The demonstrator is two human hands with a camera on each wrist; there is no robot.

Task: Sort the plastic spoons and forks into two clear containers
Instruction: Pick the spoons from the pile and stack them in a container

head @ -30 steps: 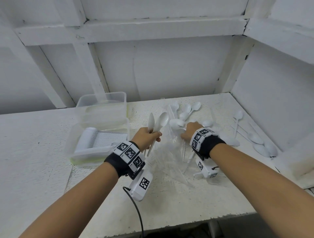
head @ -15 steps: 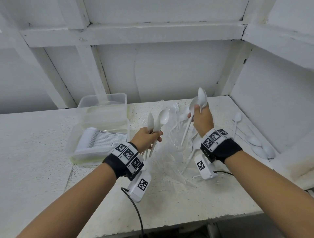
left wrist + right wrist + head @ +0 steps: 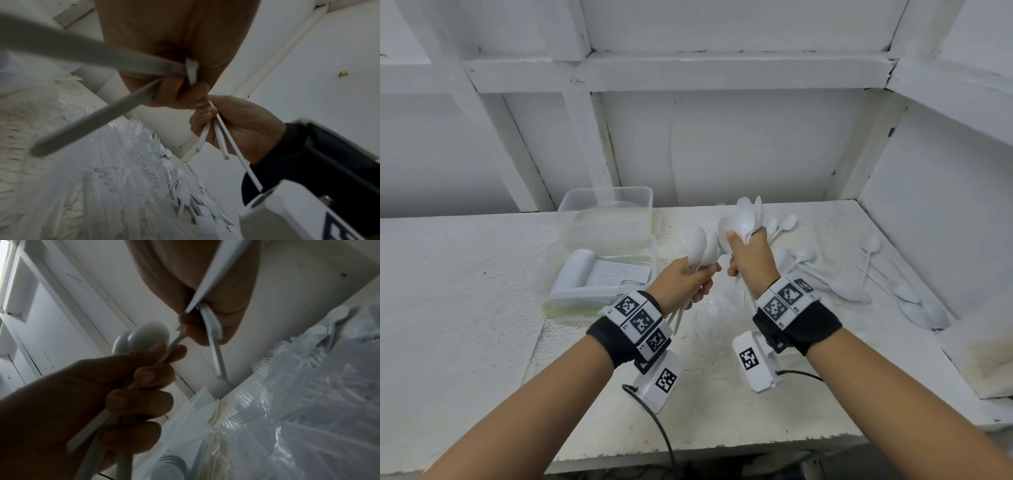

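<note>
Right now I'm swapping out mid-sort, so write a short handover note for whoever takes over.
Left hand grips a few spoons, bowls up. Right hand grips another bunch of spoons beside it.
Near container already holds a row of stacked spoons; far container looks empty.
Left: loose spoons on the table to the right, and the bag of forks under the hands.

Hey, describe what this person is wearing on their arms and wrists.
Forearms are bare, no sleeves. Each wrist carries a black band topped with a strip of white squares printed with black pixel-pattern markers; the right wrist's band matches. Under each wrist hangs a white camera box bearing one such marker, and a black cable trails from each box.
</note>
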